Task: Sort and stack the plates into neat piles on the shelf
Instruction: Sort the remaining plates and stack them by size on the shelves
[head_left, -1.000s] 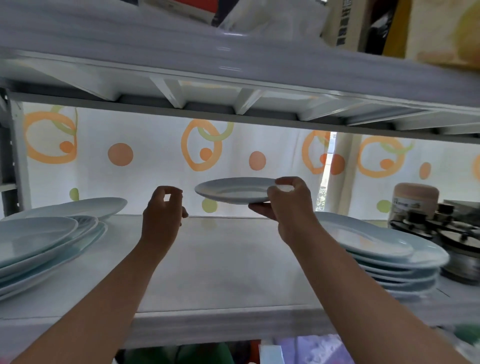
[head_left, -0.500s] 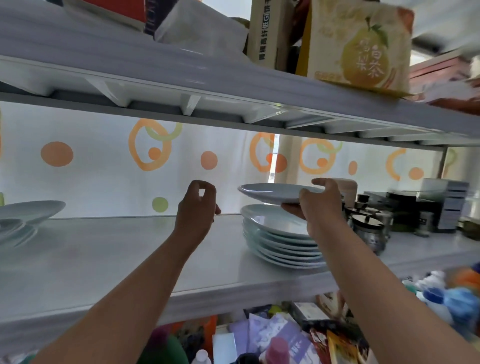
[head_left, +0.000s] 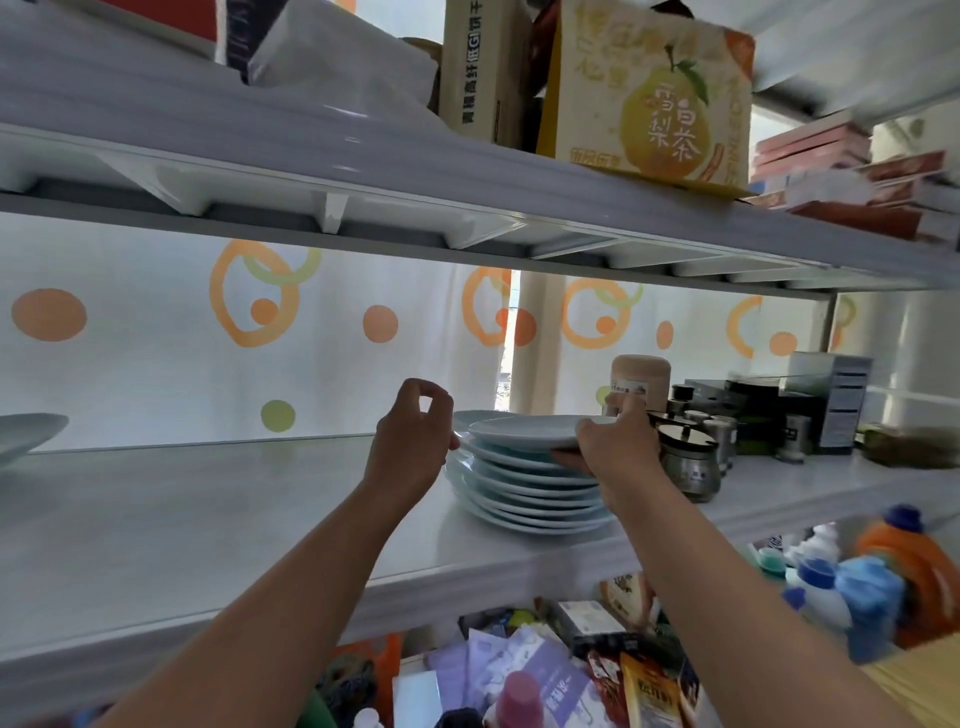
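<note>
Gripping a pale blue plate by its 3 o'clock rim with the right hand: thumb over the top, other fingers curled beneath, clamped on the edge. Holding it level just above the stack of plates, at about 5 o'clock from the middle of the view (touching the top one or not: cannot tell). Hovering with the left hand at the stack's 9 o'clock rim, thumb and forefinger tips pressed together in a ring, remaining fingers curled, nothing between them. On the white shelf, just beside the stack at 3 o'clock, a lidded glass jar; behind, at 1 o'clock, a tan canister. Far out at 9 o'clock along the same shelf, well apart, more pale plates, cut by the frame edge. Overhead at 12 o'clock, on the upper shelf, a yellow box printed with a pear.
</note>
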